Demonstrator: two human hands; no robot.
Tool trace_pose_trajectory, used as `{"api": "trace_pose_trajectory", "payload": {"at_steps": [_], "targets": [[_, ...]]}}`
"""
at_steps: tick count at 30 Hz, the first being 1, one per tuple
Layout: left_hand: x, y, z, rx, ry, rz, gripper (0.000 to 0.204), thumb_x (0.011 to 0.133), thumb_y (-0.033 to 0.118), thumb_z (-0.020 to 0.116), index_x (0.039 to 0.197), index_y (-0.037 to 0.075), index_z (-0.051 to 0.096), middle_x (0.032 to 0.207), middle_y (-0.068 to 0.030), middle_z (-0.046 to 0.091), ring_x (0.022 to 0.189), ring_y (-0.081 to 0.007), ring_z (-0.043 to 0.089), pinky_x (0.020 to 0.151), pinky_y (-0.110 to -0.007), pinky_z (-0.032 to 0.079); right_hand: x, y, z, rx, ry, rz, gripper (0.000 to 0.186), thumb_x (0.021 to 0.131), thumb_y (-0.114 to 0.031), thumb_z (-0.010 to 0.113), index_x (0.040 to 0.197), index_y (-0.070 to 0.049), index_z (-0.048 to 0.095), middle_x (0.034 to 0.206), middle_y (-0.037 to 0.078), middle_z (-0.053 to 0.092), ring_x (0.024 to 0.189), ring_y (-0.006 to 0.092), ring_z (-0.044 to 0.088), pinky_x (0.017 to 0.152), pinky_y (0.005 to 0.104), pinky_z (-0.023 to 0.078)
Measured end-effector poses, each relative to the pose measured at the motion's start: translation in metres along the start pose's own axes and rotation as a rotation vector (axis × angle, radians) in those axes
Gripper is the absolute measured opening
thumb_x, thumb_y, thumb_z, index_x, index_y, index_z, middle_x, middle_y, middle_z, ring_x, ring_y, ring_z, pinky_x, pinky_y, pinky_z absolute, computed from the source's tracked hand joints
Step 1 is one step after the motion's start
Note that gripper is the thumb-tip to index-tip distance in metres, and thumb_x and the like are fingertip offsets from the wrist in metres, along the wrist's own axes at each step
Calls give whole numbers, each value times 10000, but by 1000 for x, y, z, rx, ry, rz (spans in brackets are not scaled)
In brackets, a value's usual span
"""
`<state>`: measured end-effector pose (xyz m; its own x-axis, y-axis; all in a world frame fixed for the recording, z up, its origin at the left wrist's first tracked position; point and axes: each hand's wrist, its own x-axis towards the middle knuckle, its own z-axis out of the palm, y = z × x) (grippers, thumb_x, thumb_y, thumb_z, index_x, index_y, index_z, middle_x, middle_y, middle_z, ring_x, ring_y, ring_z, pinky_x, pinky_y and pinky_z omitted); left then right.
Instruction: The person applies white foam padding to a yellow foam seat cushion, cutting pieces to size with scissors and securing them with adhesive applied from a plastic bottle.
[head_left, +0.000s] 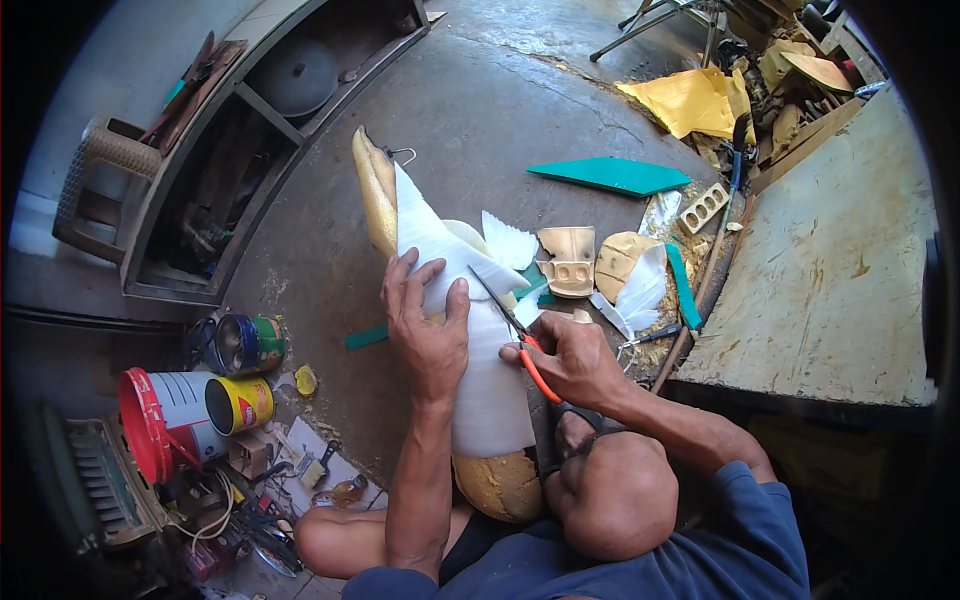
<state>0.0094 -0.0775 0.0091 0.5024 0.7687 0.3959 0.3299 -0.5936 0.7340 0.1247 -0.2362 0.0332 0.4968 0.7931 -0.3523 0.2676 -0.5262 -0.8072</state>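
Note:
A tan, foot-tipped leg-shaped form (375, 200) lies lengthways between my bent legs, toe end away from me, its rounded lower end (495, 480) uncovered. White foam sheeting (480, 400) wraps much of it, with a loose flap near the foot. My left hand (425, 330) grips the wrapped form from the left, fingers and thumb curved on the sheet. My right hand (570, 355) is closed on orange-handled scissors (538, 372), whose long dark blades lie at the flap's right edge. A small metal hook (405, 154) sticks out by the toe end.
Right of the form lie white scraps (510, 240), tan blocks (565, 260), a green board (610, 175) and tools (650, 335). A worn bench (790, 270) stands right. Buckets and cans (180, 420) sit lower left. A shelf unit (230, 180) is upper left, yellow sheeting (680, 100) upper right.

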Motion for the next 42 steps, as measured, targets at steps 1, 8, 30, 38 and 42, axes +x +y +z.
{"api": "trace_pose_trajectory", "payload": {"at_steps": [1, 8, 30, 38, 42], "targets": [[0, -1, 0, 0, -4, 2, 285, 894, 139, 762, 1143, 18, 693, 1387, -159, 566, 1350, -347, 493, 1129, -467, 400, 3, -3, 0, 3, 2, 2, 580, 869, -548, 769, 916, 20, 660, 695, 109, 628, 622, 195, 596, 591, 382, 481], [-1, 1, 1, 76, -33, 52, 307, 895, 142, 747, 1176, 26, 703, 1409, -166, 557, 1365, -368, 469, 1140, -493, 383, 24, -8, -3, 1, -1, -4, 669, 847, -632, 739, 867, 34, 679, 706, 213, 668, 687, 324, 701, 648, 443, 530], [-4, 2, -4, 91, -133, 119, 296, 985, 92, 542, 1236, 50, 692, 1488, -202, 498, 1426, -472, 368, 1177, -563, 316, 82, -27, 0, -39, 14, -131, 756, 881, -696, 645, 833, 53, 739, 658, 236, 671, 657, 369, 714, 636, 482, 535], [-9, -5, -5, 32, -101, 112, 381, 950, 10, 444, 1242, 29, 689, 1494, -196, 512, 1453, -448, 360, 1204, -546, 287, 93, -34, -8, -117, -78, -16, 775, 875, -728, 619, 818, 35, 741, 689, 229, 684, 698, 365, 720, 656, 474, 545], [-10, -5, -4, 44, -54, 121, 351, 936, 0, 431, 1193, -16, 670, 1465, -201, 540, 1437, -451, 391, 1188, -536, 323, 110, -36, -10, -124, -115, -50, 771, 864, -733, 631, 790, 26, 741, 662, 194, 685, 659, 334, 711, 634, 450, 541]]}}
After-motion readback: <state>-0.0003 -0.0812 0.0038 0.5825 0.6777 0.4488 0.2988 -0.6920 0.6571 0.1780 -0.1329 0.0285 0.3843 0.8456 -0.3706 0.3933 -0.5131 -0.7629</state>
